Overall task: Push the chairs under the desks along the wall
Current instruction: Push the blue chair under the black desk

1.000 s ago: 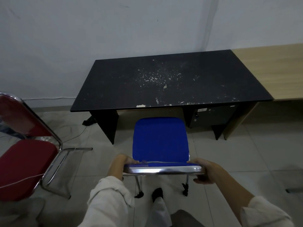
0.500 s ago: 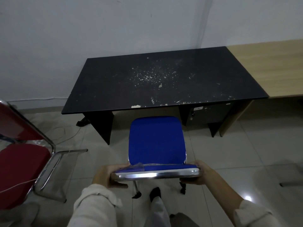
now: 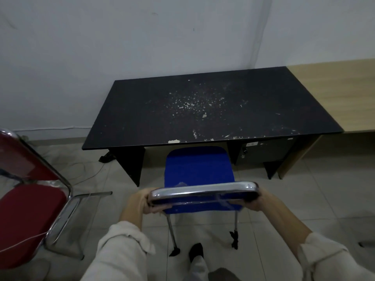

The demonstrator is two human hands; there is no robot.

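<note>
Blue upholstered chair (image 3: 197, 169) with chromed tube frame, standing on pale floor tiles (image 3: 316, 199) directly in front of the black desk (image 3: 203, 110); front edge of its seat sits at the mouth of the desk's knee space, just under the near lip of the desktop, the rest of the seat out in the open. Backrest top rail, chrome (image 3: 203, 191), nearest the camera, gripped at both ends. Left hand (image 3: 140, 201): closed around the left corner of the rail, fingers curled underneath. Right hand (image 3: 257, 199): closed around the right corner of the rail, fingers wrapped under it. Both forearms extend from light-coloured sleeves (image 3: 121, 252). Two rear chair legs visible below the backrest, each ending in a dark foot on the tiles; a dark shoe (image 3: 195, 251) between them. Black desk set against a grey-white wall (image 3: 142, 47), top scattered with pale flecks and chipped along the near edge, drawer unit (image 3: 263, 151) under its right side. Light wood desk (image 3: 341, 96) touching it to the right, along the same wall. Red chair (image 3: 24, 199) with chrome frame at far left, well apart from the black desk, turned sideways. Thin cable (image 3: 85, 175) trailing across the floor between the red chair and the black desk's left leg.
</note>
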